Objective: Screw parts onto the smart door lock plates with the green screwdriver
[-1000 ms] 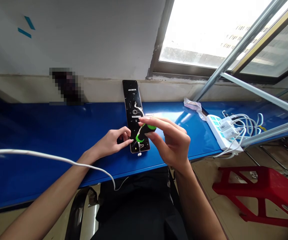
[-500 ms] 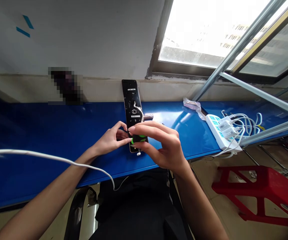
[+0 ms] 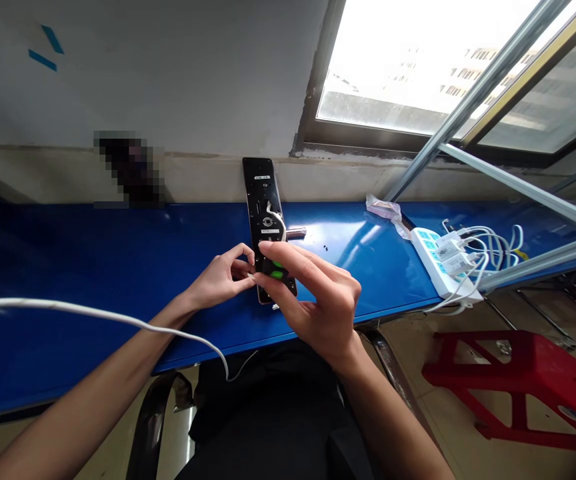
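Black lock backplate (image 3: 263, 193): on my feed its long axis ran from the person toward the wall, lower end on the bench, upper end leaning on the plaster. Glossy face, w/ printed labels and a round central hole.

R hand (image 3: 321, 300): nearer of the two, over the plate's lower half. Fingers closed round a black-and-green screwdriver handle (image 3: 277, 273); shaft and tip hidden, so I couldn't confirm the contact point.

L hand (image 3: 221, 280): just left of the plate, fingers curled, tips at its left edge. Couldn't tell if gripping or only touching.

Thin white wire (image 3: 279, 220): looped on the plate's upper-middle face, approx. above the R hand.

Steel rod (image 3: 295, 233): short, lying just right of the plate on the bench.

Blue bench (image 3: 93, 253): smooth, high-gloss painted top, reflecting window light.

White cable (image 3: 93, 305): thick, rubbery, draped across the L forearm (image 3: 118, 353).

White power strip (image 3: 435, 263): far right on the bench, w/ plug-in chargers (image 3: 451, 257) and a tangle of white leads.

Red plastic stool (image 3: 518, 380): on the tiled floor, right of the bench.
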Motion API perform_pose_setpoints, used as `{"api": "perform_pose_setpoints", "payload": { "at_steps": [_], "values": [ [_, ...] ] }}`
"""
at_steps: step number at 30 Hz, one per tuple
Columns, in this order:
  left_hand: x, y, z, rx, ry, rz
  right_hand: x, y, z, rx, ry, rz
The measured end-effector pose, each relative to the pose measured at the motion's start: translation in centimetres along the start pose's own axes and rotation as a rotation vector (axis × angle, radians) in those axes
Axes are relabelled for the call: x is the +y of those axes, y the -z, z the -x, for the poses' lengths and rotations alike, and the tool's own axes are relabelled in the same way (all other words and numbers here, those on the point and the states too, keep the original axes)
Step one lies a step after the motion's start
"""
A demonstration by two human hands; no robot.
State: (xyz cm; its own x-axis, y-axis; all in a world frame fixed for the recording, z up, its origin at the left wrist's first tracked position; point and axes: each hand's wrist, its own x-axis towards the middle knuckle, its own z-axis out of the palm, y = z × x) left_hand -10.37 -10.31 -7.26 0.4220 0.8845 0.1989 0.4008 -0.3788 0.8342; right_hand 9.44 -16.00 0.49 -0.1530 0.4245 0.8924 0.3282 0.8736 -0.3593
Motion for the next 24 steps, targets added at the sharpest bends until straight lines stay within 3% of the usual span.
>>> {"api": "perform_pose_setpoints", "payload": {
  "at_steps": [10,16,19,24],
  "values": [
    [-0.1,0.2,-0.1,-0.034,0.099,0.116,-1.1,-0.9,1.5,0.182,-0.092,0.157],
    [0.0,0.1,-0.1,-0.023,0.103,0.12,-0.4,-0.7,1.9,0.246,-0.104,0.189],
    [0.0,0.2,0.0,-0.029,0.096,0.101,0.2,-0.3,1.8,0.171,-0.111,0.16],
    [-0.2,0.4,0.0,-0.023,0.088,0.012,0.9,0.4,1.1,-0.09,-0.105,-0.036]
  ]
}}
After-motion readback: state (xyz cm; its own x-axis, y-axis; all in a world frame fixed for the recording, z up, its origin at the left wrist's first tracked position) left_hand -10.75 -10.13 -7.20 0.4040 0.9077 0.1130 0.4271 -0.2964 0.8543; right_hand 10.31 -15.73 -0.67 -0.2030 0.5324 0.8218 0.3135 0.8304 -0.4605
